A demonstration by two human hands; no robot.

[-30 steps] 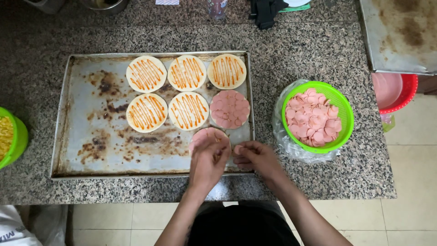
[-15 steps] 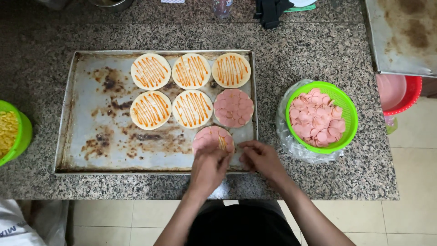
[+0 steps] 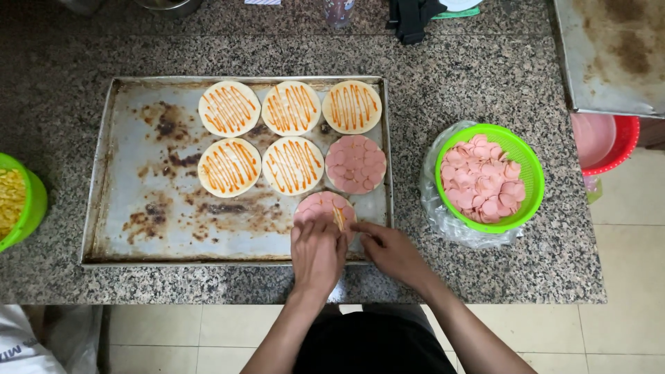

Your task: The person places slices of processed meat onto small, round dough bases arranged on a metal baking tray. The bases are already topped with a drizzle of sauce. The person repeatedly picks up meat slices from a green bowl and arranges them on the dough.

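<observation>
A worn metal baking tray (image 3: 138, 228) lies on the granite counter with several small round dough bases. Most of them (image 3: 229, 109) carry orange sauce stripes. One base (image 3: 355, 163) is fully covered with pink sausage slices. Another base (image 3: 320, 206) at the tray's front right is partly covered. My left hand (image 3: 317, 255) rests on its front edge, fingers pressing the slices. My right hand (image 3: 391, 251) is beside it at the tray's front right corner, fingertips at the same base. A green bowl of pink sausage slices (image 3: 485, 180) stands to the right of the tray.
A green bowl of yellow corn (image 3: 15, 201) is at the left edge. A second metal tray (image 3: 609, 55) lies at the back right, with a red and pink bowl (image 3: 606, 142) below it. Dark items and a cup sit along the counter's back.
Both hands have stayed at the front right base, with small finger shifts. A little more of that base shows beyond my left hand.
</observation>
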